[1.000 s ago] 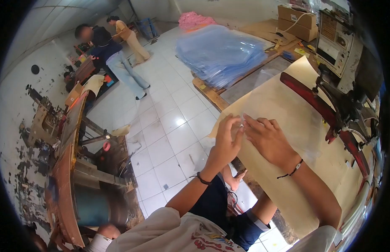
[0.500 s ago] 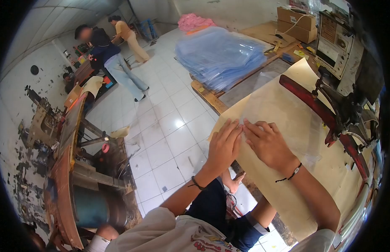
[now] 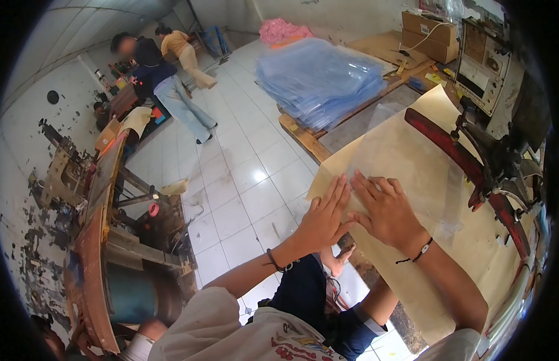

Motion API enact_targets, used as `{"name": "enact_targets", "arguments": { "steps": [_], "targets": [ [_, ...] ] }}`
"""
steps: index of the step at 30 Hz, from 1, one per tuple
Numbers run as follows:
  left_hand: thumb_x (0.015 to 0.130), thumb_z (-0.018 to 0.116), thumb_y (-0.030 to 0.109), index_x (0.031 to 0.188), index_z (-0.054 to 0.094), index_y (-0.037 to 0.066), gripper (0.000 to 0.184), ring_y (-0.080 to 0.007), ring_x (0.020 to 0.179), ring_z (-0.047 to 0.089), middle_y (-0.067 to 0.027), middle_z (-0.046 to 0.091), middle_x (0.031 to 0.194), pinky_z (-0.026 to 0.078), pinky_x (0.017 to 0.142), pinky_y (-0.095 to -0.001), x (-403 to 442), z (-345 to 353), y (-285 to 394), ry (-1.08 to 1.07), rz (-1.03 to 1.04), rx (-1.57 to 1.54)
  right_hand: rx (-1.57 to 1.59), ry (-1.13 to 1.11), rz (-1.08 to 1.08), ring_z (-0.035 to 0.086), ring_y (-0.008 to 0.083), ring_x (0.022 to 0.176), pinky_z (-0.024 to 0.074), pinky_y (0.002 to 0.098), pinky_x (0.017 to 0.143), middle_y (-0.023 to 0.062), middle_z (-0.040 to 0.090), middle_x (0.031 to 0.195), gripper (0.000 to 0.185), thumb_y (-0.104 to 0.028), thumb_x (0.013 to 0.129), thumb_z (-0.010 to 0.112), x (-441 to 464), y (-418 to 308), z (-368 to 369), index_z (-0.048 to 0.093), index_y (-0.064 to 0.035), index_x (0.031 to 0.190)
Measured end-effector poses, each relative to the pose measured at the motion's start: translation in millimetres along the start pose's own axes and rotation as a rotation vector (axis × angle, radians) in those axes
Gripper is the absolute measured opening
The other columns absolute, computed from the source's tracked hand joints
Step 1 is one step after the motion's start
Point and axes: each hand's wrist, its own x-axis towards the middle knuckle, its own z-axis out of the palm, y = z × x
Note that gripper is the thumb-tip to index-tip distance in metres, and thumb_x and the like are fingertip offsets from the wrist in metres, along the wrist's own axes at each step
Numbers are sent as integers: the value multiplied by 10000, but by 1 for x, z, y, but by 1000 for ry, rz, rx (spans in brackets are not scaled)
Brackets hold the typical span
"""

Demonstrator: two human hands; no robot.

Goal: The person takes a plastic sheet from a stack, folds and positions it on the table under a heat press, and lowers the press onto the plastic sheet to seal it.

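A clear plastic sheet (image 3: 405, 153) lies over a large tan paper sheet (image 3: 405, 286) on the work table in front of me. My left hand (image 3: 324, 215) is at the plastic's left edge, fingers stretched out and close together, thumb pointing right. Beside it, my right hand (image 3: 390, 213) rests palm down on the plastic with its fingers extended. The fingertips of both hands almost meet at that edge. Whether any plastic is caught under the fingers cannot be made out. A dark red curved machine bar (image 3: 445, 144) stands just right of the plastic.
A stack of bluish clear plastic sheets (image 3: 321, 81) lies at the table's far end, with a pink pile (image 3: 283, 30) behind. Cardboard boxes (image 3: 428, 37) and a metal control box (image 3: 482, 63) stand back right. Two people, one in jeans (image 3: 183, 105), stand across the tiled floor (image 3: 243, 198).
My left hand's fingers have straightened and its thumb has moved out to the right. My right thumb has spread towards the left hand. Both hands sit at nearly the same place.
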Motion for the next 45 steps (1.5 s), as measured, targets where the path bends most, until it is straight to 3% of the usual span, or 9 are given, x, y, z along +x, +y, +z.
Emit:
{"name": "enact_targets", "arguments": {
  "steps": [4, 7, 13, 19, 22, 25, 31, 43, 45],
  "targets": [
    [1003, 550, 482, 1517, 336, -136, 832, -379, 1530, 288, -321, 232, 1645, 420, 883, -389, -9, 5, 6, 61, 29, 64, -51, 7, -7, 516, 306, 1295, 359, 448, 1103, 110, 510, 1541, 689, -480, 942, 629, -1, -1, 1, 521, -41, 1461],
    [930, 703, 403, 1539, 307, -102, 885, -388, 1548, 237, -278, 198, 1671, 390, 1012, -488, -12, -3, 9, -17, -22, -55, -72, 1, 1, 516, 310, 1294, 360, 451, 1103, 108, 509, 1542, 708, -489, 926, 643, -1, -2, 1, 521, -40, 1460],
    [921, 698, 259, 1518, 413, -41, 726, -339, 1532, 287, -185, 307, 1660, 372, 1016, -456, -2, -17, 0, 57, -3, -88, -57, -28, 25, 509, 306, 1287, 362, 453, 1102, 112, 500, 1547, 763, -503, 885, 682, 1, -4, 2, 514, -36, 1464],
    [879, 655, 120, 1539, 390, -40, 730, -309, 1540, 286, -182, 307, 1662, 375, 995, -456, -7, -2, 6, 56, 29, -32, -80, -55, 74, 491, 294, 1290, 354, 450, 1103, 94, 536, 1489, 844, -515, 841, 725, 0, -9, -2, 481, -36, 1492],
    [882, 632, 173, 1525, 402, -61, 722, -271, 1530, 326, -193, 331, 1652, 389, 960, -420, -9, 4, 9, 92, 29, 33, -97, -30, 60, 474, 283, 1297, 351, 446, 1100, 81, 526, 1477, 860, -498, 825, 739, 0, -12, 1, 469, -43, 1503],
    [869, 646, 231, 1534, 347, -100, 801, -344, 1533, 305, -262, 277, 1654, 375, 1044, -451, -11, 21, 3, 45, 56, 153, -123, -19, 41, 466, 275, 1294, 354, 443, 1093, 76, 506, 1484, 856, -473, 814, 746, 1, -11, 4, 465, -54, 1506],
    [839, 667, 283, 1522, 296, -153, 891, -481, 1532, 217, -372, 199, 1628, 206, 1227, -568, -13, 62, -8, 39, 99, 95, -176, -46, 29, 470, 268, 1275, 355, 437, 1092, 72, 492, 1488, 827, -457, 820, 733, 4, -9, 0, 471, -69, 1500],
    [782, 662, 130, 1564, 288, -74, 890, -359, 1537, 283, -261, 239, 1661, 224, 1245, -526, -19, 4, 15, 43, 12, -108, -154, -37, 32, 427, 282, 1340, 333, 443, 1115, 82, 458, 1548, 790, -456, 870, 692, -3, -10, 8, 464, -55, 1511],
    [758, 694, 106, 1579, 251, -60, 947, -395, 1526, 285, -294, 222, 1652, 211, 1242, -553, -22, 5, 17, 24, 1, -138, -139, -43, 42, 427, 295, 1348, 332, 458, 1126, 90, 448, 1555, 787, -443, 872, 699, -3, -9, 7, 461, -47, 1509]
  ]
}}
